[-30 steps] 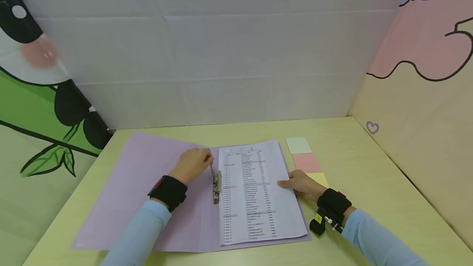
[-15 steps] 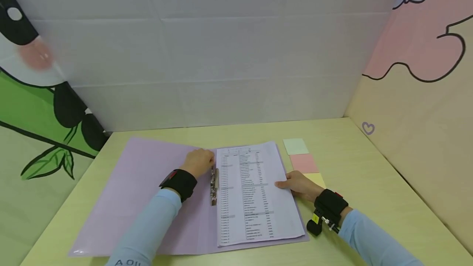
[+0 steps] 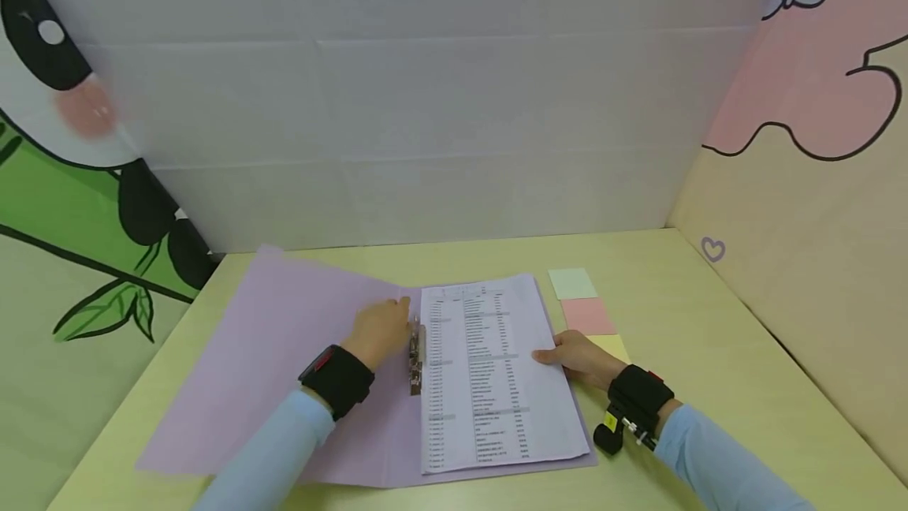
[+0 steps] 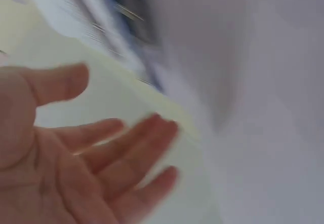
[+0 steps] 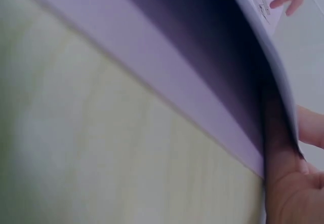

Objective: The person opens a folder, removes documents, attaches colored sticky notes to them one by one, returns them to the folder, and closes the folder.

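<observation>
A lilac folder (image 3: pixel 273 353) lies opened out on the table. On its right half sits a stack of printed sheets (image 3: pixel 496 424). A metal clip (image 3: pixel 414 361) runs along the sheets' left edge near the fold. My left hand (image 3: pixel 381 331) is beside the top of this clip; its spread, relaxed fingers hold nothing in the left wrist view. With my right hand (image 3: pixel 583 356) I pinch the sheets at their right edge, thumb on top and fingers beneath. In the right wrist view the sheets' edge (image 5: pixel 276 57) bows up over the folder.
Pale green (image 3: pixel 571 284), pink (image 3: pixel 589 315) and yellow (image 3: pixel 607 344) paper squares lie in a column right of the folder, the yellow one partly behind my right hand. A white wall (image 3: pixel 454 140) stands behind the table, with cartoon-printed panels on both sides.
My left hand's fingers, at the clip's upper end a second ago, are now spread beside it. The folder's left cover sits slightly higher at its outer corners. My right hand keeps its place.
</observation>
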Action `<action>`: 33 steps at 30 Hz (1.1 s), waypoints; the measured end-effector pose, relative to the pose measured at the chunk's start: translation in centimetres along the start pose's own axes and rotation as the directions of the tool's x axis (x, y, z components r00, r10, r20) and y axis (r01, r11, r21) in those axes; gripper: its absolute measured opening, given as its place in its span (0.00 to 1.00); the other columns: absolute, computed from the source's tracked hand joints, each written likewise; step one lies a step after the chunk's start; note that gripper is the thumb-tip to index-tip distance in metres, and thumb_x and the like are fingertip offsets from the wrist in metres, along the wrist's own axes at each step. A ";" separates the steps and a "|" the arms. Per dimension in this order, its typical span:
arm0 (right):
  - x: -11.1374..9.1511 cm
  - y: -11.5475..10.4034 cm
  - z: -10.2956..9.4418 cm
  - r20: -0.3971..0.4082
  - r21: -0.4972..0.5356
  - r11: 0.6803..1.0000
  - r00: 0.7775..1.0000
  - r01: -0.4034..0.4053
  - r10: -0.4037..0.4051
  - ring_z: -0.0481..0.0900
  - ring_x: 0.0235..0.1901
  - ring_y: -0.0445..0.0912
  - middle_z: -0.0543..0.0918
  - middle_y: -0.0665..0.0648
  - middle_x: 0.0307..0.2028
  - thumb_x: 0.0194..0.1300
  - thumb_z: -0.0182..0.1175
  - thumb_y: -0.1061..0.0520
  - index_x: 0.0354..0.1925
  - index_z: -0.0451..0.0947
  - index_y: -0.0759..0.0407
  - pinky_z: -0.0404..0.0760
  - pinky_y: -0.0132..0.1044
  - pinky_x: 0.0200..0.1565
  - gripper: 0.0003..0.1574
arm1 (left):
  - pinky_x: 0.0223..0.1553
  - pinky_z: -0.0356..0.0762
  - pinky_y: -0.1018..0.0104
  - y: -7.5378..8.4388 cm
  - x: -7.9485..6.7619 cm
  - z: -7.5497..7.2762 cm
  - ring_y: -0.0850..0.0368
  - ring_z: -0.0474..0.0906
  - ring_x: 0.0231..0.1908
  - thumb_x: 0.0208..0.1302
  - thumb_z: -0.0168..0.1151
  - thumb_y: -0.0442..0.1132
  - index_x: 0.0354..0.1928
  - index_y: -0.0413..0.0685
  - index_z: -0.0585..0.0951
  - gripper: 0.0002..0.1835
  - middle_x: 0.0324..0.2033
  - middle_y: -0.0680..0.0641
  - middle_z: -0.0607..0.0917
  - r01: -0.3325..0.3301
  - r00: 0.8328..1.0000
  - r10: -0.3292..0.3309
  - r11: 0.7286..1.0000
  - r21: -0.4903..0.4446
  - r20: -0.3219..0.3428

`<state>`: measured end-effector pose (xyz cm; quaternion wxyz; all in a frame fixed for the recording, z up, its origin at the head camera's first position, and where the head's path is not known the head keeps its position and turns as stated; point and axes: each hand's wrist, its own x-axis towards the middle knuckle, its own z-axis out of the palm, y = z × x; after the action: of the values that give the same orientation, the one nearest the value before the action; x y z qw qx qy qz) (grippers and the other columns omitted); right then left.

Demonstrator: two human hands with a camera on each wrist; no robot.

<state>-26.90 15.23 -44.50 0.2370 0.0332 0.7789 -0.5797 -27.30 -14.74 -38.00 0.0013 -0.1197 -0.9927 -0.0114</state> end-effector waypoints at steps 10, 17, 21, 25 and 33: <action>0.6 -0.1 -0.2 -0.002 0.011 1.000 1.000 0.002 -0.002 0.84 0.33 0.49 0.84 0.61 0.36 0.62 0.57 0.62 0.47 0.76 0.69 0.81 0.38 0.34 0.15 | 0.34 0.79 0.52 5.4 -9.6 -0.7 0.43 0.80 0.40 0.52 0.65 0.48 0.46 0.34 0.78 0.26 0.52 0.35 0.77 -0.131 0.947 0.134 0.991 -0.029 0.291; 0.3 -0.3 -0.8 0.042 0.059 0.998 0.999 0.015 -0.018 0.84 0.34 0.49 0.84 0.61 0.37 0.63 0.56 0.59 0.49 0.74 0.69 0.80 0.39 0.35 0.18 | 0.31 0.78 0.54 5.9 -11.3 0.4 0.43 0.80 0.36 0.54 0.63 0.45 0.57 0.36 0.71 0.30 0.45 0.37 0.79 -0.171 0.948 0.171 0.985 -0.023 0.267; -0.2 -0.6 -1.0 0.085 0.035 0.997 0.993 0.075 -0.078 0.84 0.35 0.50 0.84 0.62 0.39 0.62 0.57 0.60 0.52 0.72 0.69 0.81 0.39 0.36 0.21 | 0.24 0.76 0.58 5.9 -11.4 0.7 0.49 0.77 0.28 0.53 0.63 0.40 0.62 0.39 0.66 0.33 0.44 0.36 0.80 -0.180 0.956 0.179 0.984 -0.017 0.231; -0.9 -0.8 -1.0 0.083 -0.051 0.987 0.986 0.152 -0.148 0.83 0.34 0.48 0.83 0.62 0.40 0.60 0.58 0.63 0.53 0.70 0.71 0.80 0.38 0.35 0.23 | 0.18 0.71 0.63 5.7 -11.7 1.1 0.55 0.71 0.20 0.49 0.64 0.31 0.63 0.38 0.65 0.36 0.43 0.37 0.81 -0.223 0.958 0.220 0.975 -0.005 0.186; -1.5 -0.7 -1.3 -0.001 -0.130 0.980 0.988 0.154 -0.155 0.82 0.32 0.47 0.83 0.60 0.37 0.59 0.59 0.65 0.50 0.72 0.71 0.79 0.36 0.33 0.20 | 0.27 0.79 0.55 4.8 -12.6 2.3 0.42 0.79 0.32 0.52 0.59 0.29 0.49 0.34 0.77 0.20 0.44 0.33 0.79 -0.177 0.982 0.163 0.970 0.164 0.094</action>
<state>-26.21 16.48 -42.95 0.1887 -0.0396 0.8163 -0.5445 -13.92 -13.06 -40.28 -0.0270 -0.2040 -0.9754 0.0792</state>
